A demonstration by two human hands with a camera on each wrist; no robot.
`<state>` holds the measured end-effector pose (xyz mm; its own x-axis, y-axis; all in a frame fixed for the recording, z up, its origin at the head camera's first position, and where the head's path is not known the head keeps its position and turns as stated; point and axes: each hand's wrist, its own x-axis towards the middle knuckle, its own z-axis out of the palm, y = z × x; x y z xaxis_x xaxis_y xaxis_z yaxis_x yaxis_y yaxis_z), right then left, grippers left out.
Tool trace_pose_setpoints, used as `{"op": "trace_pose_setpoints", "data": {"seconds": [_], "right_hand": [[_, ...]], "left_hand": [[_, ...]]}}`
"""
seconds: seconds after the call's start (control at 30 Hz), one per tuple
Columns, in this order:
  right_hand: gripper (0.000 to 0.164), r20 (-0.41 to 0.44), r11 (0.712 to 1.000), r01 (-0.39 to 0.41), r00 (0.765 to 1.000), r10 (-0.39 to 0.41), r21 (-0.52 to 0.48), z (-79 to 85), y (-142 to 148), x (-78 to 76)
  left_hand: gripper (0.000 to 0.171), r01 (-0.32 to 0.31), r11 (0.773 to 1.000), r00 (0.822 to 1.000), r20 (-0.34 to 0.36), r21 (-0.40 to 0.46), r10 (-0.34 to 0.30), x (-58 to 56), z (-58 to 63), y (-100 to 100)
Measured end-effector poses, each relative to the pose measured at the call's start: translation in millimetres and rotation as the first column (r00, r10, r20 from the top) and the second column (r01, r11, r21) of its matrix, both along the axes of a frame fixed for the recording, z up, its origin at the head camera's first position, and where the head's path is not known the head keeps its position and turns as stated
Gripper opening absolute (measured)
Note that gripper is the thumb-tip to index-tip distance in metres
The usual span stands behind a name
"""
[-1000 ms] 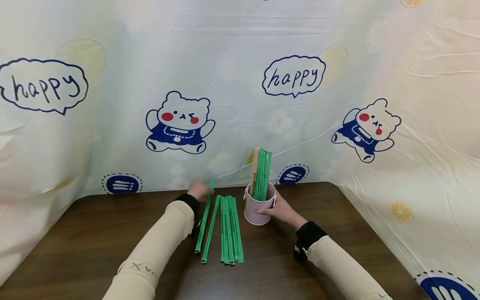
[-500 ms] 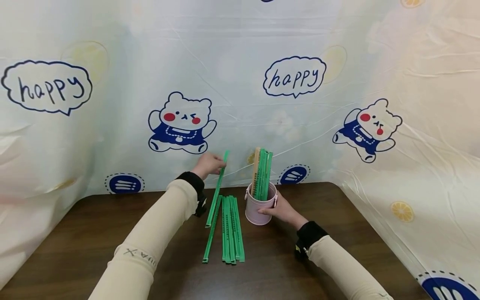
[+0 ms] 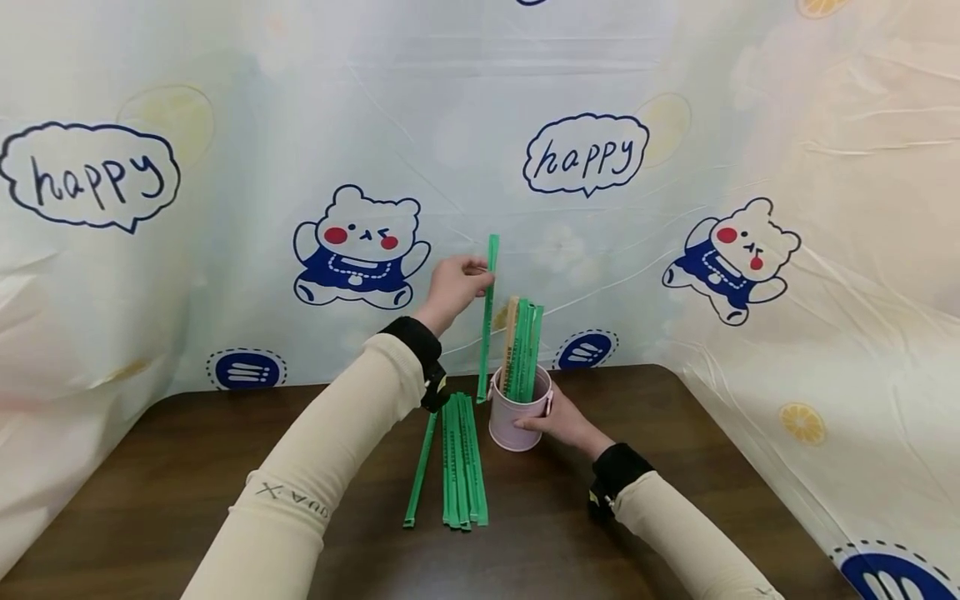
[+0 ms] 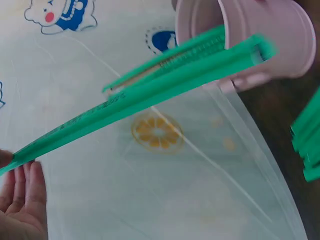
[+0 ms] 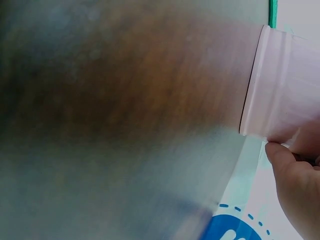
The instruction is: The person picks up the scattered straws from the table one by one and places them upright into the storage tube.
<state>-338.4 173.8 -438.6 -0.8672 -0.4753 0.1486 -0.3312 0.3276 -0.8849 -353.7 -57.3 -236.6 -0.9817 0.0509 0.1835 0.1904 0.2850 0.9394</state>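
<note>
My left hand point(image 3: 456, 287) pinches a long green chopstick packet point(image 3: 487, 333) near its upper end. It hangs nearly upright, its lower end close to the left side of a small pink bucket point(image 3: 513, 428). My right hand point(image 3: 566, 421) grips the bucket from the right, thumb across its front and the other fingers hidden behind. Several green packets and a tan one stand inside the bucket, the green bundle point(image 3: 525, 354) leaning against the rim. In the left wrist view, the held packet point(image 4: 150, 102) crosses in front of those in the bucket point(image 4: 305, 35).
Left of the bucket, a row of several green packets point(image 3: 462, 467) lies on the dark wooden table point(image 3: 570, 533). A single packet point(image 3: 422, 475) lies just left of that row, its upper end near my left wrist. A printed cloth point(image 3: 480, 125) hangs behind the table.
My left hand has lifted one green packet off the table and carried it up and right, to beside the bucket, turning it more upright. My right hand has stayed on the bucket.
</note>
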Motion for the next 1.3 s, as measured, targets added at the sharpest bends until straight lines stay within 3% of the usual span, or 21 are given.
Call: {"op": "trace_pose_setpoints", "data": {"seconds": [0.17, 0.3, 0.43, 0.67, 0.8, 0.97, 1.3], "right_hand": [[0.099, -0.018, 1.000, -0.020, 1.000, 0.020, 0.007, -0.4, 0.6, 0.0], [0.098, -0.022, 1.000, -0.004, 1.000, 0.004, 0.022, -0.7, 0.6, -0.4], [0.098, -0.013, 0.999, 0.021, 1.000, -0.020, 0.038, -1.5, -1.3, -0.3], [0.100, 0.001, 1.000, 0.001, 1.000, -0.001, 0.011, -1.9, -3.6, 1.3], [0.101, 0.011, 1.000, 0.021, 1.000, -0.021, 0.008, 0.0, -3.9, 1.3], [0.099, 0.012, 0.999, 0.023, 1.000, -0.023, 0.033, 0.0, -3.5, 0.4], [0.097, -0.012, 1.000, -0.009, 1.000, 0.009, 0.014, -1.8, 0.3, -4.8]], "left_hand": [[0.035, -0.001, 0.996, 0.998, -0.067, 0.092, 0.007, 1.6, -0.2, 9.4], [0.033, 0.011, 0.995, 0.996, -0.088, 0.102, -0.002, 1.5, -8.6, 14.4], [0.034, 0.026, 0.998, 0.997, -0.080, 0.050, -0.021, 0.4, -28.9, 17.7], [0.032, 0.028, 0.989, 0.993, -0.110, -0.146, -0.045, 5.8, -77.4, 21.1], [0.032, 0.028, 0.986, 0.992, -0.116, -0.167, -0.048, 7.1, -94.0, 23.1], [0.034, 0.036, 0.986, 0.995, -0.089, -0.161, -0.050, 4.2, -102.7, 25.5], [0.036, 0.046, 0.977, 0.991, -0.113, -0.211, -0.071, -4.7, -105.6, 30.0]]}}
